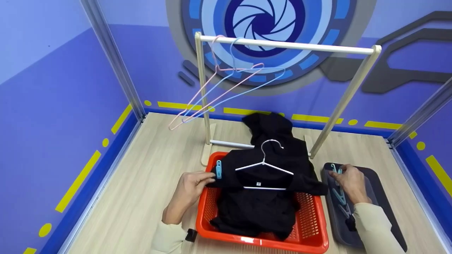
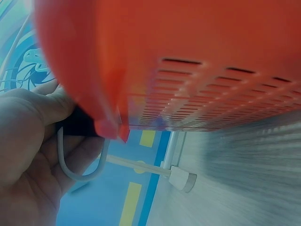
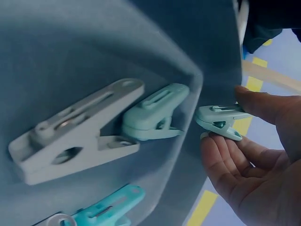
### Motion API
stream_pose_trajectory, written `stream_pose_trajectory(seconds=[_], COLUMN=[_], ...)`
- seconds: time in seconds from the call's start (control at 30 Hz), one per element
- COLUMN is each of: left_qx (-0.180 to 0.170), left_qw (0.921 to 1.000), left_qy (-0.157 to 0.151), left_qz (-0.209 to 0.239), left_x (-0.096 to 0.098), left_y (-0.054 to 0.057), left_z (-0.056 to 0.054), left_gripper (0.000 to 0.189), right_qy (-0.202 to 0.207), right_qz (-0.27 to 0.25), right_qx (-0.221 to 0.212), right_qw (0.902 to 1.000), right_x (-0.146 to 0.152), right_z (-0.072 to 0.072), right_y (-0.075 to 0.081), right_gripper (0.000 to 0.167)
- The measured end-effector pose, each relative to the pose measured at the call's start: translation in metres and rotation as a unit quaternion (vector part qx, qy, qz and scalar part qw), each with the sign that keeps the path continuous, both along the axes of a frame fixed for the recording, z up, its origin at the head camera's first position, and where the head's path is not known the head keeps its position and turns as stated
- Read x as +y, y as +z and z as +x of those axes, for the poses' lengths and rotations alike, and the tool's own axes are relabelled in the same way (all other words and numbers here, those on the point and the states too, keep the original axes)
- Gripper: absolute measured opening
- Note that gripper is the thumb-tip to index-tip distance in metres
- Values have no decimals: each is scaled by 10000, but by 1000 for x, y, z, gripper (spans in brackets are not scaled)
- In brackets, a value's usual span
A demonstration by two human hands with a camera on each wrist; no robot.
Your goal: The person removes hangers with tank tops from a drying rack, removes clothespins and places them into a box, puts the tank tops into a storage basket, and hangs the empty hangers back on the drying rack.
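Observation:
A black garment (image 1: 302,150) lies spread over a red basket (image 1: 226,237), with a white hanger (image 1: 263,163) inside its neck opening. At the garment's left shoulder sits a blue clothespin (image 1: 219,169). My left hand (image 1: 190,185) pinches the black cloth beside that clothespin; in the left wrist view, a rounded hanger end (image 2: 82,178) shows against its fingers. Over the dark grey tray (image 1: 383,201), my right hand (image 1: 353,183) pinches a pale teal clothespin (image 3: 221,117) between thumb and fingers. Inside the tray lie a grey clothespin (image 3: 70,136), a pale teal clothespin (image 3: 153,113) and a turquoise clothespin (image 3: 113,207).
Behind the basket stands a rack with a white top bar (image 1: 300,45). A pink hanger (image 1: 216,68) and a blue hanger (image 1: 233,69) hang at its left end. More black cloth (image 1: 257,215) lies in the basket. Walls enclose the wooden table (image 1: 141,169).

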State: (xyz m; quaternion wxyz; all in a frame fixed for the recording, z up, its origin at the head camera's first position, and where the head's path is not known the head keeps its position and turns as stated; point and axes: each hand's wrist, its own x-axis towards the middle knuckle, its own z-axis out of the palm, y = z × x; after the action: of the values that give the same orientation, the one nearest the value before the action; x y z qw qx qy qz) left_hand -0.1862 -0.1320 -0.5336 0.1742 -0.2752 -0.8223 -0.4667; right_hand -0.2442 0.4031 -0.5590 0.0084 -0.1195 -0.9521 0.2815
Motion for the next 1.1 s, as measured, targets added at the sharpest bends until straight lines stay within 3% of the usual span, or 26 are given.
stream_pose_trajectory(seconds=[0.47, 0.67, 1.1], left_qx=[-28, 103, 40], left_qw=[10000, 9999, 9999], left_qy=[-25, 35, -42], left_qz=[50, -27, 130], left_x=[0, 0, 0], left_y=[0, 0, -1], left_z=[1, 0, 1], left_gripper=[20, 21, 24], right_qy=[287, 360, 338], right_qz=[193, 454, 792], right_qx=[-299, -111, -117], right_qw=[9990, 9983, 9962], right_x=[9, 6, 5], right_z=[-13, -14, -12], right_y=[-16, -17, -21], right_gripper=[46, 34, 38])
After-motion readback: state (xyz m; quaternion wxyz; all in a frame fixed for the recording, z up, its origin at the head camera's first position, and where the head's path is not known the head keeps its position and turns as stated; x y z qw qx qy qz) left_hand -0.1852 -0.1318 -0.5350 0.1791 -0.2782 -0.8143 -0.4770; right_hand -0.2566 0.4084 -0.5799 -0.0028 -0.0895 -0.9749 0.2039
